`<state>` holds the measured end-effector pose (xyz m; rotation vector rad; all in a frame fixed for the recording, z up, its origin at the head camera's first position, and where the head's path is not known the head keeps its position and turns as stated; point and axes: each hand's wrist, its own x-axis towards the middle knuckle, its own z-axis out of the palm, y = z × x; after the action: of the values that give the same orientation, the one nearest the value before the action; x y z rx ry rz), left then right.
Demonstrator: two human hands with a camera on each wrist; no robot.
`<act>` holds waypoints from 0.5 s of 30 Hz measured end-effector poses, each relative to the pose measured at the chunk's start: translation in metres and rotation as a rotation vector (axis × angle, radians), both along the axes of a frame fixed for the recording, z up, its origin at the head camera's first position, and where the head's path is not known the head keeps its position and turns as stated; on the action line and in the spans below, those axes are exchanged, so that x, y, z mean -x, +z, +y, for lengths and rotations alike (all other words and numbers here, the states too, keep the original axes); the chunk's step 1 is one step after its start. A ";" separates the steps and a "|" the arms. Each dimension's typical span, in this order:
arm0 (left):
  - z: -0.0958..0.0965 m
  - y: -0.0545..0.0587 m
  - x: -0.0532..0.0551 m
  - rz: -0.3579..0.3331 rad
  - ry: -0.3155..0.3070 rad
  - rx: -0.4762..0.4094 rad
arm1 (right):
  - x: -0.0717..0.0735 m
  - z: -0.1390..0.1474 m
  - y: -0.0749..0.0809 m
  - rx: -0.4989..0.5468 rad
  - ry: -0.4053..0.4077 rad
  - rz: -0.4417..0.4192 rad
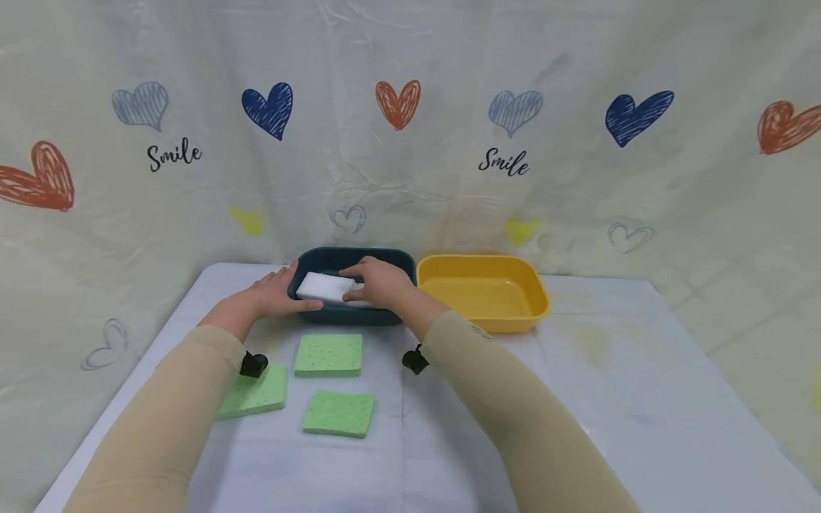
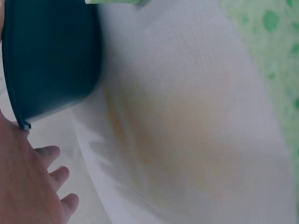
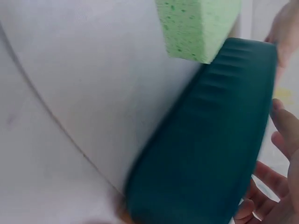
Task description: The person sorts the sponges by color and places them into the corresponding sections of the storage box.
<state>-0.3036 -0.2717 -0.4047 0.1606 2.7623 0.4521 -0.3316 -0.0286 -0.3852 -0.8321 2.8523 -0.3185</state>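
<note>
white block lies in teal bin toward 9 o'clock: left hand, fingers apart, should steady the bin at 9; right hand, pinch or not i cannot tell, should work gently from 3.

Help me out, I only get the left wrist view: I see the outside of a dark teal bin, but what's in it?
Observer: A white block lies inside the teal bin, seen from the head view.
Operator: Where's the right hand?
Observer: The right hand reaches into the bin, its fingers at that block; I can't tell whether they grip it.
Operator: I catch bits of green. How many pieces are out there?
Observer: Three green sponges show on the table, on the person's side of the bin.
</note>
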 end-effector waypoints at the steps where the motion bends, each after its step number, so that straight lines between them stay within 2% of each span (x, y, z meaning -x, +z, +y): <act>1: 0.000 0.000 0.000 0.000 -0.001 0.000 | -0.002 0.003 0.003 0.012 -0.005 -0.004; 8: 0.001 0.003 -0.003 -0.011 0.001 -0.011 | -0.014 0.033 0.027 0.095 -0.037 -0.004; 15: 0.001 0.004 -0.005 -0.010 -0.014 -0.016 | -0.028 0.068 0.036 0.116 -0.067 0.000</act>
<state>-0.2982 -0.2705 -0.4006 0.1811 2.7468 0.4704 -0.3039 0.0389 -0.3489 -0.7574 2.8894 -0.4971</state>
